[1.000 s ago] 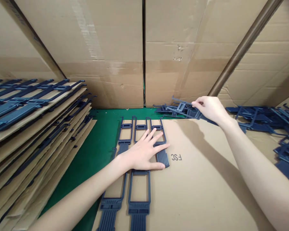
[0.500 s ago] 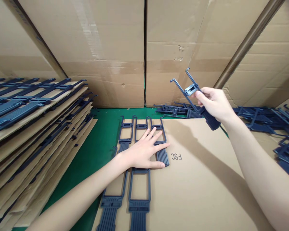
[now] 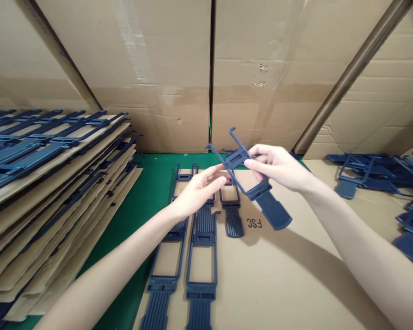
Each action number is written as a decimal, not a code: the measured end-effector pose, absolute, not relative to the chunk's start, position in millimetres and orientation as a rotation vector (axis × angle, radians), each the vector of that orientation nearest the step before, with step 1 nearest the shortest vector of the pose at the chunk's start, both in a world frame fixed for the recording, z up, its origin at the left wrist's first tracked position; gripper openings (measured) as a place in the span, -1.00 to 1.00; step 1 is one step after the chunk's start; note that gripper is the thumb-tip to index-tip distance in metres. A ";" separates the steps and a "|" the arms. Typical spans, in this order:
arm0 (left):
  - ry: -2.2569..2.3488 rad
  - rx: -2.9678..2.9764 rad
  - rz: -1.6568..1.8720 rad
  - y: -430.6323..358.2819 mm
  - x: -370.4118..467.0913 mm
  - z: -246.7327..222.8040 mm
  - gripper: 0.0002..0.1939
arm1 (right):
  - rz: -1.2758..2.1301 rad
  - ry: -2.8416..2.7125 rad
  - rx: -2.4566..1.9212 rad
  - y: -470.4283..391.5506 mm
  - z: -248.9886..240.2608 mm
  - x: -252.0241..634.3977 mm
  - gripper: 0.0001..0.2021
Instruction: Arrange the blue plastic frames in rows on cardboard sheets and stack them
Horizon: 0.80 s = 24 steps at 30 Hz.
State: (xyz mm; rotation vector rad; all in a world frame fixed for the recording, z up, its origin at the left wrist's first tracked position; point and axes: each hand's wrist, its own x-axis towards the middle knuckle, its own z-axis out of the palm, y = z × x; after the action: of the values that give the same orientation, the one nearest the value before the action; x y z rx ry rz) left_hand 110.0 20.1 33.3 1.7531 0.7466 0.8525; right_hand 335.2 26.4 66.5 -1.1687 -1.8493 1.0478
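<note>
Pinched between thumb and fingers of my right hand (image 3: 275,165) is a dark blue plastic bracket (image 3: 273,211), with two hooked prongs, an open frame and a ribbed flat end. It is tilted above the cardboard sheet (image 3: 261,279), prongs toward the upper left. My left hand (image 3: 201,188) is open, fingers and thumb apart, close to the held bracket's left side; I cannot tell whether it touches. Below and around that hand, several similar brackets (image 3: 201,288) lie flat in columns on the sheet. One bracket (image 3: 234,222) lies right of them, partly covered by my left fingertips.
At left stands a stack of cardboard sheets (image 3: 99,211) with brackets between the layers and on top. Loose brackets (image 3: 368,172) are heaped at the right. Large cardboard boxes (image 3: 165,82) form a wall behind the green surface (image 3: 124,215).
My right hand has brought the bracket left and down, turning its ribbed end into view. My left hand has lifted off the laid-out brackets and its fingers have drawn together somewhat.
</note>
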 end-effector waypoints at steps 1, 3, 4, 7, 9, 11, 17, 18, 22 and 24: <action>0.729 1.616 0.879 20.9 110.5 33.4 -0.56 | 1.108 -1.868 -1.160 25.5 63.3 330.4 -0.71; 0.721 1.406 0.897 21.9 111.2 31.4 -0.63 | 1.203 -1.897 -1.168 24.6 57.4 323.5 -0.69; 0.721 1.332 0.901 22.1 111.4 29.8 -0.67 | 1.239 -1.907 -1.177 24.6 55.1 321.3 -0.67; 0.725 1.234 0.865 21.3 111.5 26.2 -0.73 | 1.302 -1.893 -1.196 25.8 52.0 319.2 -0.62; 0.715 1.233 0.789 19.3 112.1 25.8 -0.72 | 1.274 -1.851 -1.228 26.8 53.5 321.2 -0.59; 0.683 1.228 0.693 16.0 113.7 26.4 -0.70 | 1.237 -1.819 -1.260 27.4 57.2 325.8 -0.58; 0.644 1.236 0.518 1.5 121.5 26.2 -0.63 | 1.466 -1.930 -1.250 27.4 71.9 349.2 -0.59; 0.649 1.243 0.493 -0.7 122.6 25.7 -0.62 | 1.463 -1.953 -1.261 27.3 73.8 352.4 -0.59; 0.671 1.261 0.435 -5.1 125.4 22.9 -0.61 | 1.224 -2.177 -1.337 24.5 80.6 360.3 -0.62; 0.676 1.276 0.426 -4.4 126.0 21.8 -0.61 | 0.830 -2.328 -1.366 19.7 85.0 361.3 -0.68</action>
State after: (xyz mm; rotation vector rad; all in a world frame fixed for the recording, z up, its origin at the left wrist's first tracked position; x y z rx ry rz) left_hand 126.0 -4.4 21.8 1.2756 0.6765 0.4259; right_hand 361.3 19.7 85.0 -1.3665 -2.3282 0.8298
